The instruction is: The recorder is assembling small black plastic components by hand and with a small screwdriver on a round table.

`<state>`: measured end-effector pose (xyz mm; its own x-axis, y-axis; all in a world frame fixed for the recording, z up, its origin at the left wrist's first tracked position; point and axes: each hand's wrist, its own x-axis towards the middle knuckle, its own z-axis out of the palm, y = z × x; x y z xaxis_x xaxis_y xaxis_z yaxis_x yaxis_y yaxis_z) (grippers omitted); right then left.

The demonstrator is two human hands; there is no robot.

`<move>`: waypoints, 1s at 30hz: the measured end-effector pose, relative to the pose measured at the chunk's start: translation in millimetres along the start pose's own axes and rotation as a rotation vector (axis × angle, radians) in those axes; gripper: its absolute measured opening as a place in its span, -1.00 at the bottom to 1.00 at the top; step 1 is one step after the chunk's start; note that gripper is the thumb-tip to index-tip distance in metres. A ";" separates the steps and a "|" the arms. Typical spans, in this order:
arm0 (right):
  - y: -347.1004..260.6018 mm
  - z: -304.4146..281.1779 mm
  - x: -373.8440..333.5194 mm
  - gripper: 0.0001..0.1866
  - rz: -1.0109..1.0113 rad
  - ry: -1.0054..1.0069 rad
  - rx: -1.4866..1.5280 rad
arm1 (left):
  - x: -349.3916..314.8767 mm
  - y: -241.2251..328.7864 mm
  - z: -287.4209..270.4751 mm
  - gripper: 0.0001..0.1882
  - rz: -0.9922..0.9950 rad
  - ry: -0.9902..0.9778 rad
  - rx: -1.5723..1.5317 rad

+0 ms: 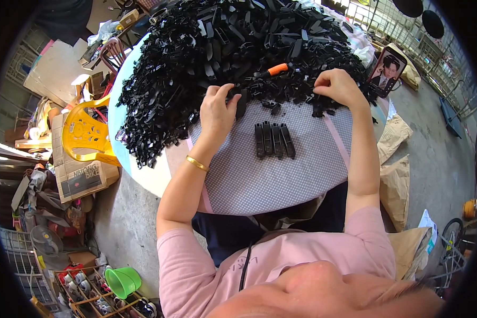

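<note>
Head: left fingers point(226, 88) pinch a black piece point(241, 107); right fingers point(324, 78) curl over the pile point(185, 63), hold unclear.

The person's bare forearms point(364, 151) reach forward from bent elbows, the bare left hand point(217, 110) curling its fingers toward the thumb, the bare right hand point(342, 90) angled inward, thumb and forefinger drawn close together.

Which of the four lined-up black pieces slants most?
The rightmost black piece: its near end angles rightward; the other three lie closer to straight.
</note>
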<state>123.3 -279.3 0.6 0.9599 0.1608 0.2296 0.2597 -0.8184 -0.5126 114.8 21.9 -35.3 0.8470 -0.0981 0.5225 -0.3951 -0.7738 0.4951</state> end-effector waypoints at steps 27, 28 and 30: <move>-30.5 31.2 -7.6 -0.90 -0.004 -0.171 -0.328 | 0.3 5.1 -2.9 -0.54 -0.226 -0.349 -1.258; -30.1 31.0 -7.9 -0.90 -0.054 -0.140 -0.309 | 1.2 7.4 -5.2 -0.62 -0.247 -0.389 -1.352; -32.5 28.0 -6.8 -0.90 -0.029 -0.097 -0.128 | 1.5 11.1 -5.9 -0.63 -0.242 -0.408 -1.396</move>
<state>111.3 -238.4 -7.5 0.9595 0.2325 0.1587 0.2776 -0.8753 -0.3959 109.6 16.8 -25.0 0.8868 -0.4059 0.2211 -0.0469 0.3968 0.9167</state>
